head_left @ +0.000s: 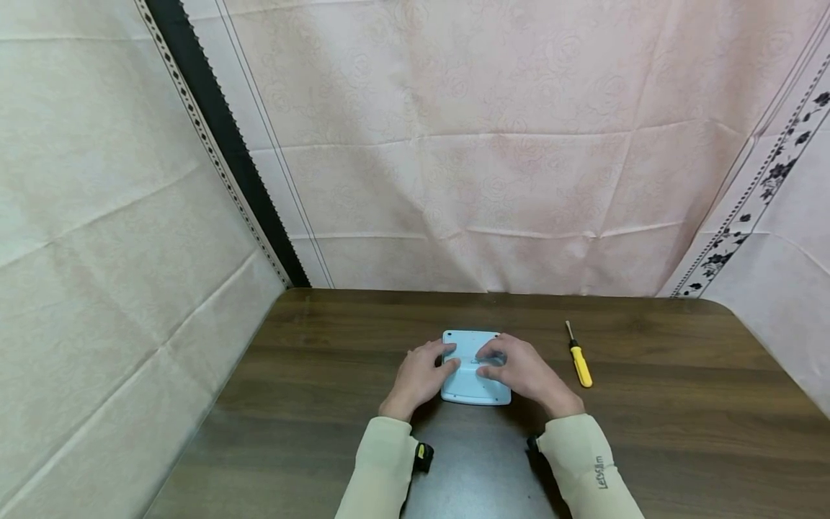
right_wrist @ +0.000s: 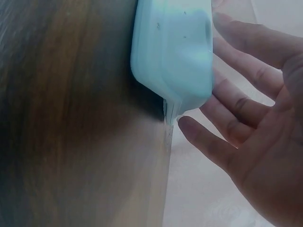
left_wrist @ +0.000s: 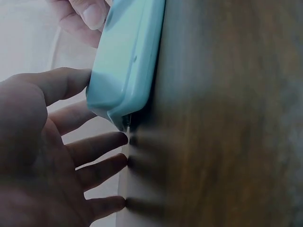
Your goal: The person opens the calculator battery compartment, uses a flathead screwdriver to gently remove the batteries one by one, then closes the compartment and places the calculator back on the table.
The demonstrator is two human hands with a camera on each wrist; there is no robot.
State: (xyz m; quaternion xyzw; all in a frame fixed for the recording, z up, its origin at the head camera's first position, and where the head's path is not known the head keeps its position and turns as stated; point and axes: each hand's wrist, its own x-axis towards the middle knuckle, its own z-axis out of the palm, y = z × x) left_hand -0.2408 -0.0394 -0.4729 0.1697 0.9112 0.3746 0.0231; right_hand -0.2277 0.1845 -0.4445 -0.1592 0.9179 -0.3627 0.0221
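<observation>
A light-blue plastic case [head_left: 473,391] with rounded corners lies flat on the wooden table. Small dark holes mark its corners, and a shallow recess shows near its middle. My left hand [head_left: 420,375] is at its left side, thumb and index fingertip over the top face. In the left wrist view the other fingers [left_wrist: 97,147] spread out straight beside the case, tips at the tabletop. From the right, my right hand [head_left: 524,369] reaches over the case, thumb and index fingertip apart at the recess. Its remaining fingers [right_wrist: 208,141] extend loosely along the right edge.
To the right of the case, a screwdriver [head_left: 580,364] with a yellow handle lies on the table [head_left: 681,404], its tip pointing away. Pale patterned cloth [head_left: 506,144] hangs behind the table's far edge and along the left and right sides.
</observation>
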